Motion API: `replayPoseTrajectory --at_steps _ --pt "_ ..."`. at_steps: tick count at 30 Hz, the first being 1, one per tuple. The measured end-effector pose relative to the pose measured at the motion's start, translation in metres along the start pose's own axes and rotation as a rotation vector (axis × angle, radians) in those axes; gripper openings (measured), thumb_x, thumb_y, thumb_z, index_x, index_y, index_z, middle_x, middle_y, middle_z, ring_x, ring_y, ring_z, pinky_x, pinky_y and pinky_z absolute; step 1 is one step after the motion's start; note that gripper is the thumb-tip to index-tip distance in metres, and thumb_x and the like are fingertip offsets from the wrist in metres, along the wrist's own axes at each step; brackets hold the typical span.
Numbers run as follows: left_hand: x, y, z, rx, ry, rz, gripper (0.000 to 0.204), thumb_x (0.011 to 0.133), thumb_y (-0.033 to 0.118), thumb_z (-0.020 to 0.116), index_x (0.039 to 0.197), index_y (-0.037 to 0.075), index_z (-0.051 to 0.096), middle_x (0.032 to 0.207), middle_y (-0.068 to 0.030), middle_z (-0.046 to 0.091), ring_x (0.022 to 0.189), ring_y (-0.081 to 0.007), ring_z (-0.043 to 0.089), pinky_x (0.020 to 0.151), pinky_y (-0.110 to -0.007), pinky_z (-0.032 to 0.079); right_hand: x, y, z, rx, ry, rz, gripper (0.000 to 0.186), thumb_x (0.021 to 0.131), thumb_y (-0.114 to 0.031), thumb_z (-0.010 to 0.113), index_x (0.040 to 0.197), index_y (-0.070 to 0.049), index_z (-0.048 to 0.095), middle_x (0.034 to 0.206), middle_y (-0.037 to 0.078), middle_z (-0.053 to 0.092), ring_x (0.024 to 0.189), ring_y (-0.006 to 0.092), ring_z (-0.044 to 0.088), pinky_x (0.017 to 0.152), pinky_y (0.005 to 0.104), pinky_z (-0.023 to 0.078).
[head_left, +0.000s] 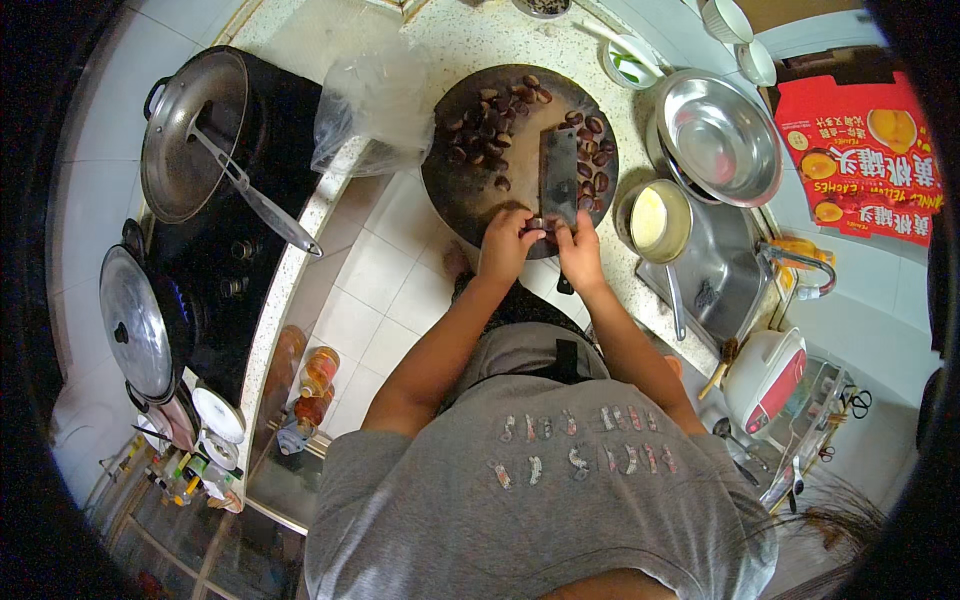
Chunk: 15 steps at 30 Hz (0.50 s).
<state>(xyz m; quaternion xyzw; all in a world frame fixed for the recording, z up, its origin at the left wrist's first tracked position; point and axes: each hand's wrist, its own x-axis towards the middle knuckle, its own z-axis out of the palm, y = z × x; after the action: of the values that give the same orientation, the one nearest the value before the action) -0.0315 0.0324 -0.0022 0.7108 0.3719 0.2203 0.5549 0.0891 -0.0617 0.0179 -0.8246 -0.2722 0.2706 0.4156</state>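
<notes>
A dark round cutting board (522, 90) carries many brown chestnuts (490, 125), heaped at its far left and strewn along its right side. Near the front edge, my left hand (507, 245) is closed in a pinch on one chestnut (540, 224). My right hand (580, 255) is closed around the cleaver where blade meets handle, and the black handle end sticks out below it. The broad grey blade of the cleaver (558, 175) points away from me, its heel beside the pinched chestnut. My fingertips almost meet there, partly hiding the contact.
Left is a black stove with a frying pan (195, 140) and a lidded wok (135, 320). A clear plastic bag (370, 110) lies by the board. Right are steel bowls (720, 135), a saucepan (660, 220) and a sink (735, 265). Bottles (318, 372) stand low on the left.
</notes>
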Motion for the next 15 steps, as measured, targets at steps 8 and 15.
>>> replayPoseTrajectory --at_steps 8,15 --pt "0.005 0.001 -0.004 0.123 0.065 0.139 0.030 0.075 0.013 0.080 0.097 -0.001 0.066 0.088 -0.0150 0.062 0.076 -0.0299 0.064 0.068 -0.038 0.051 0.004 -0.007 0.000 -0.021 -0.045 -0.060 0.016 0.094 -0.010 0.053 0.096 0.003 0.045 0.090 0.026 0.064 0.085 0.0423 0.064 0.075 0.0451 0.050" --pt "0.007 -0.004 -0.004 0.090 0.016 0.073 0.031 0.077 0.019 0.078 0.098 -0.001 0.066 0.089 -0.0165 0.061 0.080 -0.0342 0.062 0.071 -0.041 0.050 0.006 -0.004 0.006 -0.039 0.012 -0.086 0.017 0.094 -0.011 0.054 0.097 0.003 0.045 0.090 0.028 0.063 0.084 0.0471 0.062 0.075 0.0470 0.049"
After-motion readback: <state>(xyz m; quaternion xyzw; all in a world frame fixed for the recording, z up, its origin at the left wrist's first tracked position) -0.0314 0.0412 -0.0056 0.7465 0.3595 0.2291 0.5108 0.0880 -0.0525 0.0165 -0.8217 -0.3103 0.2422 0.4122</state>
